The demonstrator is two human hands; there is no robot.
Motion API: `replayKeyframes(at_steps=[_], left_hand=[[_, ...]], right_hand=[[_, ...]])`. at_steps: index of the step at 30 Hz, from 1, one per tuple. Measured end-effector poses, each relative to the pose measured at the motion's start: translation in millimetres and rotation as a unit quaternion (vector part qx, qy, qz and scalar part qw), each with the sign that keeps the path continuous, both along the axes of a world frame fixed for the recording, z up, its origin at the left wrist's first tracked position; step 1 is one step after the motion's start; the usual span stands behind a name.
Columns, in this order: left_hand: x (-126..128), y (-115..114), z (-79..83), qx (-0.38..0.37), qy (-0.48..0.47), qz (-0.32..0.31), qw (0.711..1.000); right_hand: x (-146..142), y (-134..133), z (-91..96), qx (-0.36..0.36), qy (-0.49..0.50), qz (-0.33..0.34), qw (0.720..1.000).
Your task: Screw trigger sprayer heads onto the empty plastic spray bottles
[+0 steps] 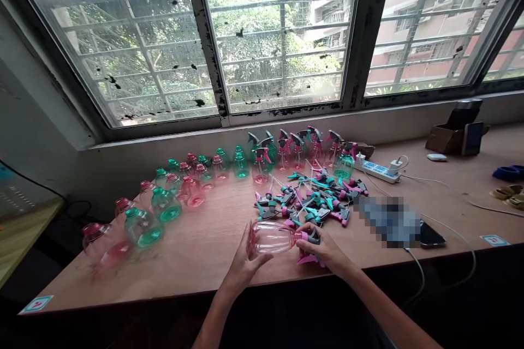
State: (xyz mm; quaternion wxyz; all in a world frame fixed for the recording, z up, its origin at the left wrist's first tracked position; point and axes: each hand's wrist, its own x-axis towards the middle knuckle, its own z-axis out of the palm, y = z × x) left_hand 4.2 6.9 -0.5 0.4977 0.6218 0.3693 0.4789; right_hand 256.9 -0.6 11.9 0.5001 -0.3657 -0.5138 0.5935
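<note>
Head view: the bottle lies on its side over the near edge of the desk, between your two hands. I cannot tell whether it rests on the wood or hangs just above it. Its long axis runs left to right across you, with the base toward your left and the neck pointing right.

Your left hand is at the base end, and its grip is curled round the clear pink wall. Your right hand is at the neck end, its grip closed on the sprayer, which meets the bottle's mouth in line with that axis. Whether the sprayer is fully seated is too small to tell.

The pile of sprayers lies just behind the bottle. The empty bottles stand well apart to your left.
</note>
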Motion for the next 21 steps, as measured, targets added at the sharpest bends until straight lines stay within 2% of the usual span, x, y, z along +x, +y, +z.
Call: replayKeyframes(at_steps=[16,21], left_hand=[[1.4,-4.5,3.6,0.036,0.027,0.004,0.999],[-0.9,-5.8,6.8,0.019,0.013,-0.019,1.0]], right_hand=[[-0.5,-2.1,2.7,0.002,-0.016,0.005,1.0],[-1.3,-1.8,4.2,0.002,-0.016,0.001,1.0]])
